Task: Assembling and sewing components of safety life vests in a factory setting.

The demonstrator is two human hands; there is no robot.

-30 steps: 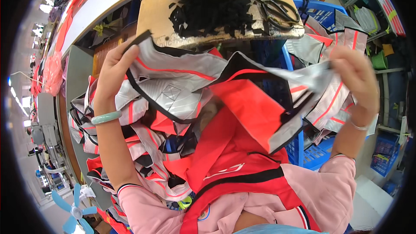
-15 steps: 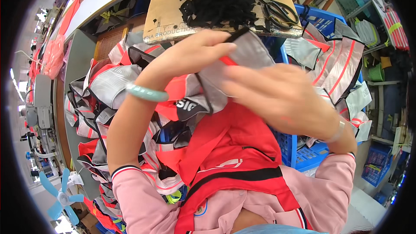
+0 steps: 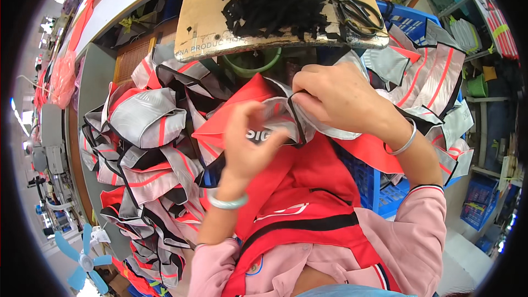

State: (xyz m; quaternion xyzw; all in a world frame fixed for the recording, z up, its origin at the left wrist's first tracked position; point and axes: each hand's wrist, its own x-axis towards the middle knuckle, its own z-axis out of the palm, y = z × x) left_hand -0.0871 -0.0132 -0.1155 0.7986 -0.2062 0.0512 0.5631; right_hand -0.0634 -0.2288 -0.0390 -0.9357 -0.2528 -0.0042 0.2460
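A floppy fabric piece in grey and bright red (image 3: 234, 114), edged with black binding, lies in folds over my lap. White lettering shows on its black patch, partly covered by my left hand. My right hand (image 3: 344, 99) is closed, thumb and fingers pinching the black-bound edge near the top of the piece. In front of the patch is my left hand (image 3: 247, 146), slightly blurred, its thumb and fingers apart and nothing held between them. A red apron (image 3: 308, 181) covers my lap beneath the fabric.
Ahead, a worn wooden board (image 3: 201, 22) carries a heap of black scraps (image 3: 280, 14) and black-handled scissors (image 3: 357, 15). Similar grey-red pieces (image 3: 146, 115) pile up at left; more fill a blue crate (image 3: 379, 187) at right. Under the board sits a green round rim (image 3: 256, 70).
My left hand has let go of the fabric's top edge and come down toward my lap. My right hand has moved up and pinches the bound edge. The piece is turned, showing more red.
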